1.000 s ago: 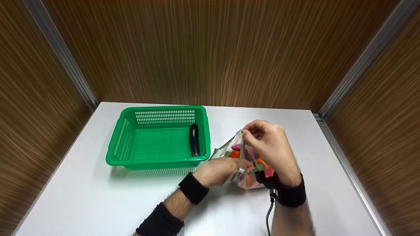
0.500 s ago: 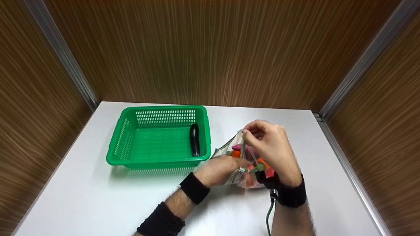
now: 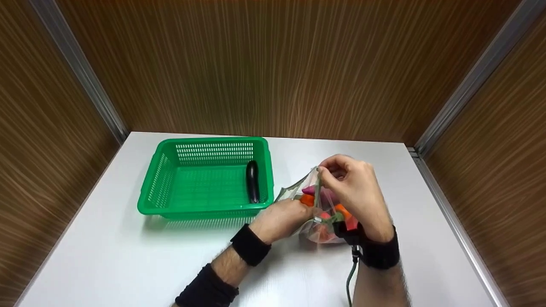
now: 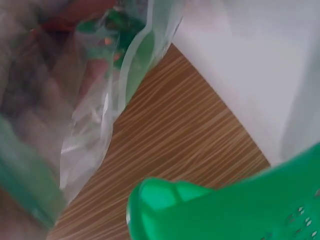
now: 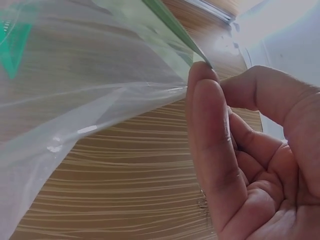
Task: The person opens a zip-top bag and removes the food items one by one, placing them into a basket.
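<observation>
A clear plastic zip bag (image 3: pixel 298 187) with a green strip along its mouth lies tilted, its opening facing left. My right hand (image 3: pixel 352 181) pinches the top corner of the mouth between thumb and fingertips; the right wrist view shows that grip on the bag's edge (image 5: pixel 172 30). My left hand (image 3: pixel 283 217) reaches into the mouth, fingers bent downward; the bag and its contents hide the fingertips, so I cannot tell what they hold. Inside are an orange piece (image 3: pixel 307 199) beside the knuckles, a purple-pink piece (image 3: pixel 309 190), and other red and orange vegetable-like pieces with green stems.
A green plastic basket (image 3: pixel 204 211) stands left of the bag, a dark eggplant (image 3: pixel 252 181) lying along its right side. Both are on a white table (image 3: pixel 128 264) with wood-grain panels (image 3: pixel 264 68) behind and at the sides. A cable (image 3: pixel 350 277) hangs from the right wrist.
My left hand has shifted slightly up inside the bag mouth, its fingers now bent more. The right hand keeps its pinch and has moved slightly up and right with the bag's corner.
</observation>
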`<state>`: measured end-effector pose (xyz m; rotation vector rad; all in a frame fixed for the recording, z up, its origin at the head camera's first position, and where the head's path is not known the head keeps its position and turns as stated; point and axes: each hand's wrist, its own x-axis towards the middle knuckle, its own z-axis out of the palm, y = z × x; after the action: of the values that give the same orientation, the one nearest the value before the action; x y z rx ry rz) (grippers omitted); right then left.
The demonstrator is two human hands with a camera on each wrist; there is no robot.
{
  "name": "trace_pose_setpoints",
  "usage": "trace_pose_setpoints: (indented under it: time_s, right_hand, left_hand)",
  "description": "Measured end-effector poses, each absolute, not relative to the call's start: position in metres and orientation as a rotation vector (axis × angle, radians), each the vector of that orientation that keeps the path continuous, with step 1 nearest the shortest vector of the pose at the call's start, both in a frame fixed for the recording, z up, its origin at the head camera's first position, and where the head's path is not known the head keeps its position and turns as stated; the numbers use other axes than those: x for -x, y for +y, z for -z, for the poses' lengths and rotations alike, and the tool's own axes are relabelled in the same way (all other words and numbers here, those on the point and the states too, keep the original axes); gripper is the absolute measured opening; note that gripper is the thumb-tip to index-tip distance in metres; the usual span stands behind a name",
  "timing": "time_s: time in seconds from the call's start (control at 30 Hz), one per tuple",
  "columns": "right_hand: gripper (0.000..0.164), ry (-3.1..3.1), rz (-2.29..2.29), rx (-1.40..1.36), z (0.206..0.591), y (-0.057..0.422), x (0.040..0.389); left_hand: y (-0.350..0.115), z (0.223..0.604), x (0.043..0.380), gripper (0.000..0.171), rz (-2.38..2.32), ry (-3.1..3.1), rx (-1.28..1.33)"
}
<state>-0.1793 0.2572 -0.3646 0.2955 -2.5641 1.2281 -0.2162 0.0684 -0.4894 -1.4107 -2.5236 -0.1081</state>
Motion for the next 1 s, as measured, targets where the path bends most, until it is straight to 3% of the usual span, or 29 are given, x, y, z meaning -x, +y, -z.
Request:
trace_pose_setpoints:
  time_s: [0.17, 0.37, 0.53, 0.87, 1.0]
  right_hand:
    - [0.008, -2.557, -1.237, -0.282, 0.363, 0.259, 0.179]
    - [0.009, -2.556, -1.246, -0.281, 0.363, 0.258, 0.179]
    - [0.009, -2.565, -1.253, -0.283, 0.365, 0.259, 0.180]
    - [0.008, -2.527, -1.265, -0.248, 0.364, 0.263, 0.180]
    - [0.009, -2.512, -1.283, -0.241, 0.364, 0.264, 0.180]
  left_hand:
    - [0.069, 0.488, 0.217, 0.043, 0.081, -2.471, 1.321]
    - [0.071, 0.489, 0.214, 0.015, 0.079, -2.489, 1.248]
    - [0.073, 0.490, 0.212, 0.025, 0.046, -2.529, 1.219]
    - [0.065, 0.482, 0.213, 0.002, 0.112, -2.447, 1.261]
    - [0.056, 0.474, 0.216, 0.009, 0.248, -2.423, 1.276]
